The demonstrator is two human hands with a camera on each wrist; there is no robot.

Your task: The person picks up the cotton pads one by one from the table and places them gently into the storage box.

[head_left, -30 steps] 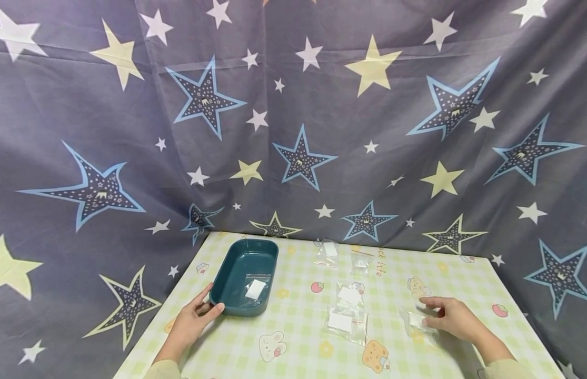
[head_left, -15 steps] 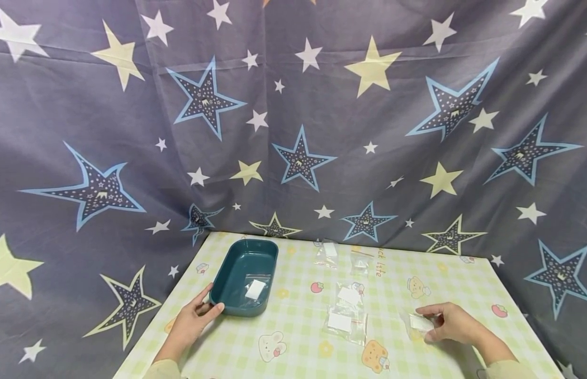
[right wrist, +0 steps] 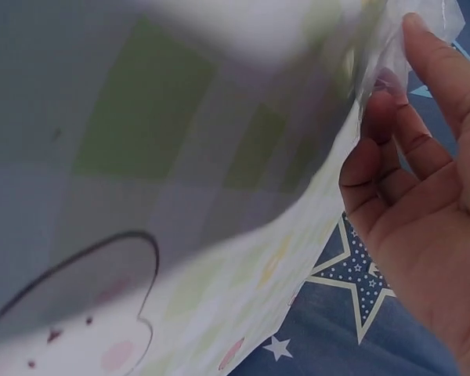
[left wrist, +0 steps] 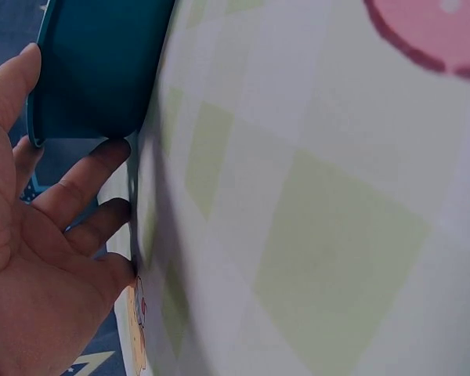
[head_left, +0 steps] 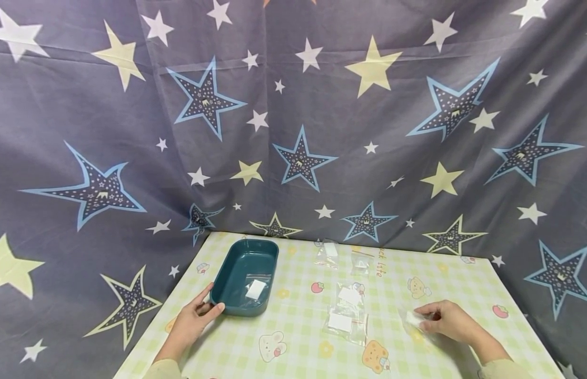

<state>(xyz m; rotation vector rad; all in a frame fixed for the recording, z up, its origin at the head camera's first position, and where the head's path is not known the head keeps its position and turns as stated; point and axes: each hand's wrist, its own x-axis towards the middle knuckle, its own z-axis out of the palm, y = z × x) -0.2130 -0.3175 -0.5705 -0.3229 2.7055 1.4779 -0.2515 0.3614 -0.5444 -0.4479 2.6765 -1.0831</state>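
Note:
In the head view my left hand (head_left: 190,322) holds the near left corner of a dark teal rectangular tray (head_left: 216,287). The left wrist view has the thumb on the tray wall (left wrist: 102,70) and the fingers spread round the corner. Inside the tray lies a clear zip bag with a white slip (head_left: 255,289). At the right of the table, my right hand (head_left: 449,321) pinches another clear zip bag (head_left: 409,319) with a white piece in it. Between thumb and fingers of the right hand (right wrist: 431,188), the right wrist view shows the crinkled plastic (right wrist: 392,59); its contents are hidden there.
Two zip bags with white slips (head_left: 339,322) overlap mid-table. Farther back lie another bag with a white slip (head_left: 330,250) and a smaller clear bag (head_left: 361,263). A checked cloth (head_left: 298,347) covers the table, and a starry curtain (head_left: 293,210) hangs behind.
The right hand's fingers have closed down on the zip bag and shifted it slightly. My left hand and the tray have stayed in place.

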